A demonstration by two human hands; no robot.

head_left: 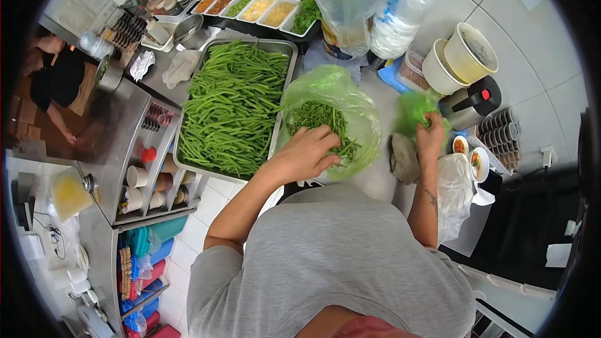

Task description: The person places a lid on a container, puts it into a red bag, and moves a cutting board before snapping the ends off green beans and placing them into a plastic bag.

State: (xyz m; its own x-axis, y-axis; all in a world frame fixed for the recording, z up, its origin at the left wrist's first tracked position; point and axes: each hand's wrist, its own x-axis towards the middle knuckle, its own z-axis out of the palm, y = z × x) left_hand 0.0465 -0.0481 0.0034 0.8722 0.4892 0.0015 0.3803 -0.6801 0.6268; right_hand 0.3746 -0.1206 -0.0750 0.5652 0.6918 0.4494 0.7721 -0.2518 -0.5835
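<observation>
My left hand [310,153] rests on chopped green stems [319,117] inside an open green plastic bag [366,128], its fingers apart and curved over them. To the right, my right hand [429,133] grips a crumpled green plastic bag [421,109] between closed fingers. Left of the open bag is a large metal tray [292,56] heaped with green beans [235,106]. A grey cloth [405,158] lies beside my right wrist.
White containers of chopped ingredients [258,8] line the back. At the right stand stacked tubs [471,53], a black-topped jug [472,101], small bowls [479,164] and lidded cups [499,134]. Another person [59,81] is at the far left.
</observation>
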